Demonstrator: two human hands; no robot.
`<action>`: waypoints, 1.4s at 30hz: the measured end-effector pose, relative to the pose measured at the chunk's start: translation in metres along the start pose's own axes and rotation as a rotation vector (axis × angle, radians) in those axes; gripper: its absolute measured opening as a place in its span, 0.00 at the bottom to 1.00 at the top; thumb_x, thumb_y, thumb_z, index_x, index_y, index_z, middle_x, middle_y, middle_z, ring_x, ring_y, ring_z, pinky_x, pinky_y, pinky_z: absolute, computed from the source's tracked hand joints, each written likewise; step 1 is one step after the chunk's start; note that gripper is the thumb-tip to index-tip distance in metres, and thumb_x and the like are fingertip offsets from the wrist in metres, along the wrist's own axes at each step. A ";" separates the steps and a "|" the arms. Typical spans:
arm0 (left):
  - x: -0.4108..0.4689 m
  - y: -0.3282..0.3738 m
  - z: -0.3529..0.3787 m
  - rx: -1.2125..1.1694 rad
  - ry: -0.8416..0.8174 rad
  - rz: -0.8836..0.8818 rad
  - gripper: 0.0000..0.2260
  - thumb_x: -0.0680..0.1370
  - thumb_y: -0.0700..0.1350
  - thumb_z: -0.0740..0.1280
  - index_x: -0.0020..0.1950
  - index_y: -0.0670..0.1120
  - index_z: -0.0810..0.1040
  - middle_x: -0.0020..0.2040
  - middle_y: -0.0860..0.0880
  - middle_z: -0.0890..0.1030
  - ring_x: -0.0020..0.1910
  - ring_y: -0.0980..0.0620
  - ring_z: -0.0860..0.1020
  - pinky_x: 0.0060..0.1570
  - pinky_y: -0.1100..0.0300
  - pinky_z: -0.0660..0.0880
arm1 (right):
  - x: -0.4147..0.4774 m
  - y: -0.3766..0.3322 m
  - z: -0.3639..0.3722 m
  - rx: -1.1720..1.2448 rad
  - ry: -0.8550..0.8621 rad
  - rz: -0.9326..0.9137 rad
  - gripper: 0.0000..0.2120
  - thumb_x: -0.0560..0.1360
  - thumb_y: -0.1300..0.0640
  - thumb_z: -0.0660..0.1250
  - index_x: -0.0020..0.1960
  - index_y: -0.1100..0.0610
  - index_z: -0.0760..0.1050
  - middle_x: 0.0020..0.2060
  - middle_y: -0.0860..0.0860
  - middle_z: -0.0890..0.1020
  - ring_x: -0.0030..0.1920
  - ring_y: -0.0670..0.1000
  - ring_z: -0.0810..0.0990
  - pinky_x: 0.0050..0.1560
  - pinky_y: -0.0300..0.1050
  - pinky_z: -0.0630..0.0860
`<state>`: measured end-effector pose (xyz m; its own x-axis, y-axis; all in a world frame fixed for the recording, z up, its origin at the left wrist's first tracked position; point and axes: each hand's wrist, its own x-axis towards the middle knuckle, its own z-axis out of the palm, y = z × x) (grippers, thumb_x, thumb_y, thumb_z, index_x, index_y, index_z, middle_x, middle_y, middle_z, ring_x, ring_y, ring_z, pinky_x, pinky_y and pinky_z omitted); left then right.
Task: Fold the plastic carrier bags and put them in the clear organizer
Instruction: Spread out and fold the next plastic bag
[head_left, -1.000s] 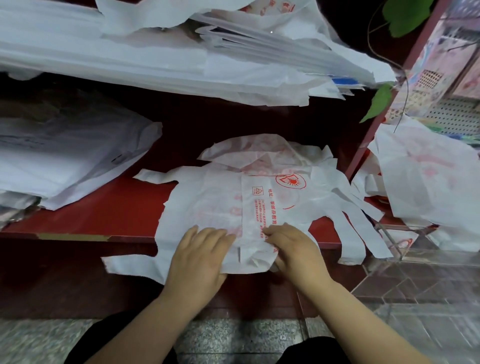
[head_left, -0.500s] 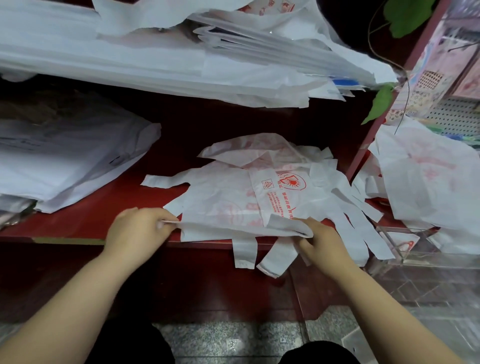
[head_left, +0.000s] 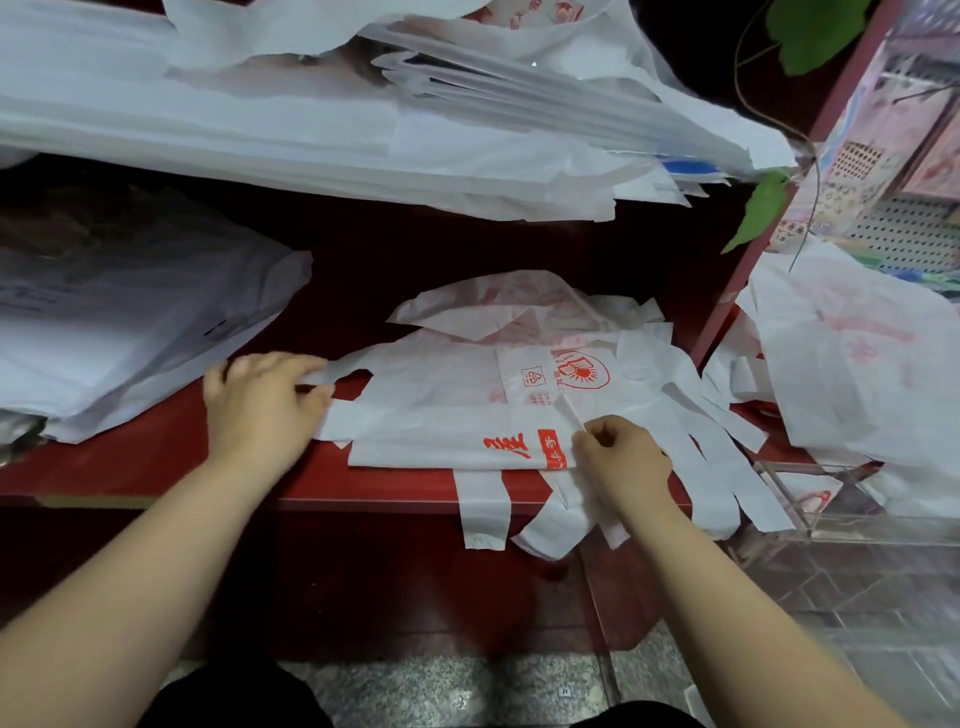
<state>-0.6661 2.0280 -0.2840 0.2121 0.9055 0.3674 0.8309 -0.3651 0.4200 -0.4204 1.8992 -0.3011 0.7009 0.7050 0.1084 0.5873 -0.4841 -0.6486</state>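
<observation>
Down on the red shelf (head_left: 156, 467), in the head view, the half-folded white carrier bag (head_left: 441, 415) lies flat by the front edge, its handles hanging over. The left hand (head_left: 260, 410) pinches its left end in curled fingers; the right hand (head_left: 623, 462) pinches the fold's right corner. The clear organizer (head_left: 789, 499) stands further right, apart from both hands.

On red shelf (head_left: 156, 467), left hand (head_left: 260, 410) and right hand (head_left: 623, 462) apparently pinch carrier bag (head_left: 441, 431)
</observation>
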 end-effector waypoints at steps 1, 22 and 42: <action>-0.007 0.008 0.005 0.000 0.067 0.088 0.11 0.77 0.41 0.64 0.56 0.43 0.80 0.56 0.43 0.80 0.61 0.41 0.73 0.66 0.45 0.53 | -0.001 0.000 0.002 -0.020 0.011 -0.001 0.04 0.75 0.57 0.61 0.42 0.53 0.73 0.41 0.49 0.78 0.49 0.53 0.76 0.55 0.46 0.65; -0.056 0.099 0.057 0.202 -0.555 0.423 0.22 0.82 0.53 0.43 0.76 0.53 0.43 0.77 0.53 0.43 0.75 0.55 0.40 0.71 0.54 0.37 | -0.015 0.009 0.017 -0.222 0.177 -0.595 0.10 0.66 0.65 0.65 0.46 0.63 0.81 0.46 0.61 0.83 0.44 0.60 0.83 0.46 0.56 0.76; -0.048 0.046 0.019 0.211 -0.259 0.098 0.21 0.82 0.50 0.42 0.76 0.50 0.51 0.77 0.52 0.49 0.75 0.55 0.44 0.69 0.54 0.33 | -0.020 0.000 0.000 -0.248 -0.165 -0.531 0.16 0.80 0.59 0.56 0.66 0.56 0.72 0.65 0.52 0.73 0.66 0.51 0.70 0.65 0.36 0.58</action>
<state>-0.6281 1.9716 -0.2977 0.3974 0.9030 0.1636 0.8822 -0.4250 0.2026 -0.4340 1.8854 -0.3036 0.2262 0.9446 0.2378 0.9302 -0.1370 -0.3406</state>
